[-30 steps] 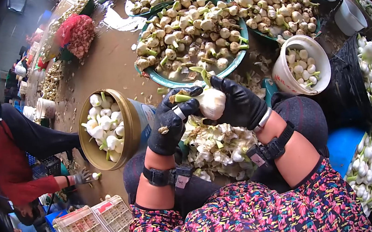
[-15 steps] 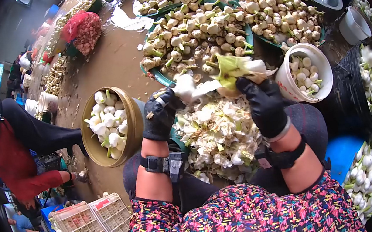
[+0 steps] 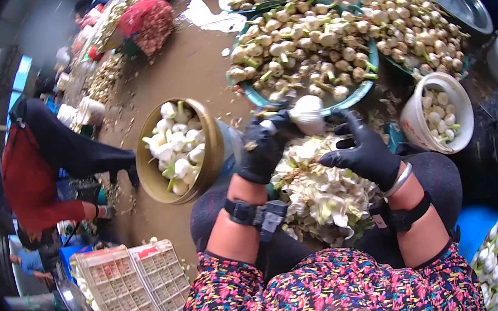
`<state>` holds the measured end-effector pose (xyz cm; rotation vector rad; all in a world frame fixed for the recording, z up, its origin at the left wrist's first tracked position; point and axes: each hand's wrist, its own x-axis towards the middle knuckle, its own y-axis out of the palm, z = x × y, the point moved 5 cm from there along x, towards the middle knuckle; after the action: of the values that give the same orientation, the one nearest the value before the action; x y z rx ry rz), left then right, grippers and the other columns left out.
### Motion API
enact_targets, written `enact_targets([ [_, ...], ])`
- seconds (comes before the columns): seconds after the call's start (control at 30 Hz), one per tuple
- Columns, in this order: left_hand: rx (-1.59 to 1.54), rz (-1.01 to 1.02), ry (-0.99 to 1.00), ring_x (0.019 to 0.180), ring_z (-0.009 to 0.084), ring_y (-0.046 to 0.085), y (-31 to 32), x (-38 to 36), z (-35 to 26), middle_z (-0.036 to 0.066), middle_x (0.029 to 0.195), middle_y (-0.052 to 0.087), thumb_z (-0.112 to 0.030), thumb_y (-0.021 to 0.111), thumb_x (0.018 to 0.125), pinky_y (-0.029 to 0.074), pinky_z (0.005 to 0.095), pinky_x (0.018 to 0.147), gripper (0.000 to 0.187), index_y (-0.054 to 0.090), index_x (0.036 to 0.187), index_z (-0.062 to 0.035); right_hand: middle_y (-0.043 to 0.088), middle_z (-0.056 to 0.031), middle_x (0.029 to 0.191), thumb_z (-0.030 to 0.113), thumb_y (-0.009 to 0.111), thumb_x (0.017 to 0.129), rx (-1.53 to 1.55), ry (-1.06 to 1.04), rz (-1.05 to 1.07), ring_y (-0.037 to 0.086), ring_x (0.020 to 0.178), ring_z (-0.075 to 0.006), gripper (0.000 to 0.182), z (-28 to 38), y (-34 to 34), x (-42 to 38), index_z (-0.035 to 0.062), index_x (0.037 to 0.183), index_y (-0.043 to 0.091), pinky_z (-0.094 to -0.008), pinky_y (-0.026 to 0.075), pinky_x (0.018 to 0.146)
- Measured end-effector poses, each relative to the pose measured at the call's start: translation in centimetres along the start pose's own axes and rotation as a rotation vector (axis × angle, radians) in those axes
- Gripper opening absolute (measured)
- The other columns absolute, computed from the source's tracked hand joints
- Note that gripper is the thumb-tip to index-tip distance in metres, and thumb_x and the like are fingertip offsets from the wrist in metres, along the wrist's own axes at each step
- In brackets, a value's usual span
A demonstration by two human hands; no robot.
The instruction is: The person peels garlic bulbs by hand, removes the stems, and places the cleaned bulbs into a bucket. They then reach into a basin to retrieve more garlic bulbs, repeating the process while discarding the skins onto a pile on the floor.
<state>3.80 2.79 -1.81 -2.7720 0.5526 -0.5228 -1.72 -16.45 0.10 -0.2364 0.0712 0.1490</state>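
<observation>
My left hand [image 3: 265, 146], in a black glove, is closed around the stem end of a peeled white garlic bulb [image 3: 307, 115]. The bulb points to the right, over a heap of torn garlic skins [image 3: 326, 186] between my knees. My right hand [image 3: 362, 148], also gloved in black, hovers above the right side of that heap. Its fingers are spread and curved, with nothing in them. Just beyond the bulb stands a wide green tub [image 3: 352, 103] of unpeeled garlic [image 3: 291, 43].
A tan bucket [image 3: 214, 141] of peeled bulbs stands left; a white bucket [image 3: 409, 118] with bulbs is at right. More garlic fills tubs farther back. A plastic crate [image 3: 113, 293] lies lower left. A person in red [image 3: 35, 177] bends at far left.
My right hand has let go of the strip of peeled-off skin and opened. My left hand still grips the garlic bulb. The whole view has shifted, moving the scene rightward.
</observation>
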Motion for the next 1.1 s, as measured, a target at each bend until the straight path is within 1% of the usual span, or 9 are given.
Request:
enact_targets([
  [0.07,-0.663,-0.12,-0.077,0.073,0.0197,0.062,1.4,-0.6,-0.3,0.011,0.085,0.062,-0.014,0.051,0.086,0.051,0.0297,0.068,0.022,0.057,0.099,0.0031,0.061,-0.0129,0.097,0.016,0.075,0.071,0.174,-0.103,-0.027,0.06,0.085,-0.0167,0.06,0.4,0.8,0.7,0.0011,0.121,0.045,-0.0281,0.049,0.075],
  [0.13,-0.774,-0.138,-0.402,0.071,0.0196,0.062,1.5,-0.1,-2.6,0.012,0.082,0.062,-0.015,0.053,0.084,0.05,0.0288,0.065,0.025,0.057,0.099,0.0039,0.061,-0.0075,0.096,0.005,0.066,0.078,0.436,-0.111,-0.087,0.058,0.086,-0.0125,0.042,-0.1,1.4,0.6,-0.0005,0.116,0.049,-0.0267,0.049,0.073],
  [0.27,-0.777,-0.063,-0.499,0.067,0.0196,0.062,-0.2,-0.5,-2.6,0.012,0.077,0.063,-0.014,0.057,0.082,0.05,0.0286,0.065,0.027,0.056,0.101,0.0048,0.06,-0.0053,0.073,0.003,0.056,0.081,0.517,0.013,-0.019,0.055,0.057,-0.0109,0.008,0.8,0.8,0.8,0.0012,0.088,0.059,-0.023,0.044,0.051],
  [0.3,-0.39,-0.039,-0.126,0.069,0.017,0.062,-0.8,-0.5,-4.4,0.011,0.081,0.063,-0.014,0.056,0.082,0.05,0.0285,0.064,0.025,0.057,0.1,0.0043,0.057,-0.0055,0.066,0.005,0.056,0.081,0.527,-0.019,0.013,0.053,0.052,-0.0124,0.004,1.6,0.5,0.8,0.0022,0.084,0.057,-0.0244,0.043,0.048],
  [0.43,-0.729,-0.325,-0.021,0.072,0.0146,0.061,-7.7,-2.3,-4.7,0.01,0.085,0.063,-0.016,0.056,0.083,0.05,0.0279,0.064,0.024,0.058,0.097,0.003,0.057,-0.0065,0.071,0.005,0.057,0.077,0.857,0.159,0.281,0.055,0.055,-0.0157,0.014,2.2,1.7,-0.1,0.0009,0.091,0.056,-0.026,0.046,0.051],
  [0.6,0.266,-0.742,-0.171,0.072,0.0151,0.061,-24.2,-9.5,-7.5,0.011,0.087,0.065,-0.015,0.062,0.08,0.05,0.0281,0.065,0.02,0.061,0.094,-0.0007,0.057,-0.0073,0.073,0.001,0.056,0.076,0.611,0.172,0.162,0.054,0.059,-0.0139,0.022,-1.0,1.9,0.9,-0.0015,0.097,0.06,-0.0244,0.044,0.054],
  [0.67,0.817,-0.535,-0.53,0.069,0.0151,0.062,-27.5,-12.6,-4.4,0.012,0.081,0.066,-0.016,0.066,0.077,0.049,0.0292,0.064,0.02,0.064,0.091,-0.0017,0.059,-0.006,0.078,-0.002,0.051,0.073,0.149,0.044,0.279,0.052,0.06,-0.0097,0.027,-1.6,2.7,1.1,-0.002,0.099,0.06,-0.0221,0.042,0.056],
  [1.0,1.095,-0.346,-0.617,0.1,0.0338,0.053,-28.7,-9.6,5.0,0.018,0.105,0.058,-0.034,0.063,0.076,0.041,0.0395,0.089,0.042,0.06,0.11,-0.0104,0.061,-0.0056,0.085,0.007,0.061,0.077,0.097,0.18,0.208,0.053,0.07,-0.0081,0.032,-5.3,4.4,1.7,-0.0044,0.106,0.056,-0.0226,0.044,0.065],
  [1.1,1.081,-0.29,-0.513,0.096,0.0354,0.054,-29.2,-11.6,5.3,0.019,0.102,0.058,-0.035,0.061,0.076,0.042,0.0413,0.084,0.036,0.063,0.1,-0.0084,0.062,-0.0067,0.086,0.007,0.061,0.077,0.11,0.161,0.194,0.054,0.07,-0.0085,0.031,-5.3,4.9,1.9,-0.0046,0.105,0.056,-0.0233,0.045,0.065],
])
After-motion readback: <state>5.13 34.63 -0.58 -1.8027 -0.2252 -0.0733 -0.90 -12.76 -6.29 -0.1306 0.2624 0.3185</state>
